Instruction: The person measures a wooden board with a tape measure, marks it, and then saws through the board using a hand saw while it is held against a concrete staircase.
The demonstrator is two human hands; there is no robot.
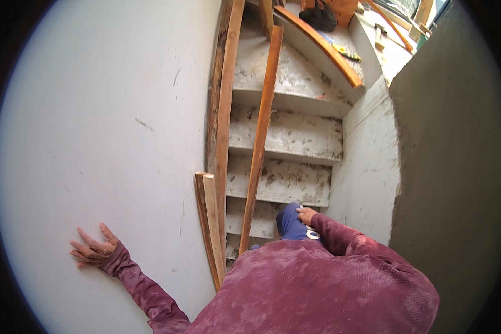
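The person stands on dusty grey stairs (286,133) and looks down them. The left hand (94,247) is flat on the white wall (106,122), fingers spread. The right hand (306,215) rests on the blue knee (290,222), fingers bent. Long wooden boards (261,128) lean up the steps, near the left wall. Far away at the top lie a black bag (319,15) and a yellow tool (346,52).

Stairs (286,133): grey steps, scuffed and dusty — running up to a landing.
On steps: long plank (260,139) leaning lengthwise; more planks (222,111) along the left wall.
Landing (389,53): yellow tool (346,53), dark bag (319,15) — curved board (323,44) at its edge.
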